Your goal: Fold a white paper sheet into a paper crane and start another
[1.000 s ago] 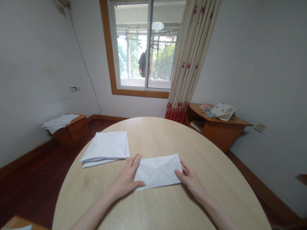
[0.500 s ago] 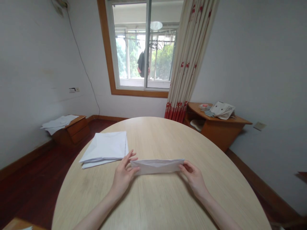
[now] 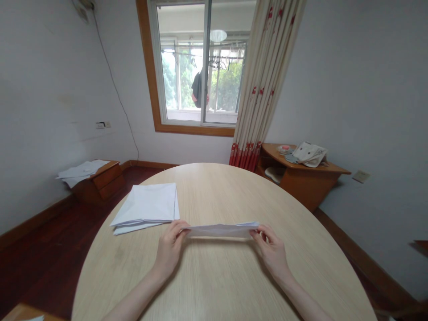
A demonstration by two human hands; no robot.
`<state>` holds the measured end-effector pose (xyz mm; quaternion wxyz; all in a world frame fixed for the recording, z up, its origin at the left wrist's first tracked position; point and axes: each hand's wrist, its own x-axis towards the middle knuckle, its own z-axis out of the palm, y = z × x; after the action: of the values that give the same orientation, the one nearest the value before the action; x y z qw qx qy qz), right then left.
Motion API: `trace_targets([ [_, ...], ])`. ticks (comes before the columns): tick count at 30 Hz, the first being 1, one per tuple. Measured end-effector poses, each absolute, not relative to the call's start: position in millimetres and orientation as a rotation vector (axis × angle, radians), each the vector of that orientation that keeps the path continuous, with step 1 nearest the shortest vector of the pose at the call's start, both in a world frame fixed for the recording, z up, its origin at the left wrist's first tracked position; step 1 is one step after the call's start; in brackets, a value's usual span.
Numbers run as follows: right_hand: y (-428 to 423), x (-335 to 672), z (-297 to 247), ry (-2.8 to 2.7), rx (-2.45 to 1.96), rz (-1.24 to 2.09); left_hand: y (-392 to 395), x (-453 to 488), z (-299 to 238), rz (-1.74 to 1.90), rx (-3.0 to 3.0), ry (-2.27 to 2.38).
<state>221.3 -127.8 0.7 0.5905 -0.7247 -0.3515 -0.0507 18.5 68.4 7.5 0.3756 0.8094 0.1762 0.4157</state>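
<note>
1. Folded sheet (image 3: pixel 220 230): white paper, long and narrow, seen almost edge-on. It is held level between both hands over the near middle of the counter. A thin shadow lies on the wood beneath it, so it appears lifted just clear of the surface.
2. Left hand (image 3: pixel 169 252): bare, forearm reaching in from the lower left. Its fingers (image 3: pixel 179 228) are pinched closed on the left end of the folded sheet, thumb below and fingertips on top.
3. Right hand (image 3: pixel 272 252): bare, forearm reaching in from the lower right. Its fingers (image 3: pixel 262 232) are curled and nipped tight on the right end of the folded sheet. The hands are well apart, with the sheet spanning the gap between them.
4. Counter (image 3: pixel 217 285): round top in pale wood grain, carrying the items listed here.
5. Paper stack (image 3: pixel 147 206): several white sheets lying flat on the left part of the counter. It sits beyond and to the left of the left hand, near it but not touching.
6. Low cabinet (image 3: pixel 103 180): brown wood, standing against the left wall, with loose white sheets (image 3: pixel 80 170) lying on top.
7. Corner shelf (image 3: pixel 301 178): brown wood, behind the counter to the right. A pale bag (image 3: pixel 309 154) rests on its top.
8. Window (image 3: pixel 197 67): wood-framed with sliding panes, in the far wall.
9. Curtain (image 3: pixel 264 84): pale with red markings, gathered at the window's right side.
10. Floor (image 3: pixel 43 258): dark red boards.
</note>
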Motion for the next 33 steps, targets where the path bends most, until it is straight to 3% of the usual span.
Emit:
trace_targets([
  [19,-126.8,214.7,3.9,-0.878,-1.647,-0.132,63.9,19.1,-0.7,0.959,2.002,0.566],
  [33,-130.2,206.8,5.6,-1.063,-1.586,-0.216,57.7,17.5,3.8,1.307,2.372,0.632],
])
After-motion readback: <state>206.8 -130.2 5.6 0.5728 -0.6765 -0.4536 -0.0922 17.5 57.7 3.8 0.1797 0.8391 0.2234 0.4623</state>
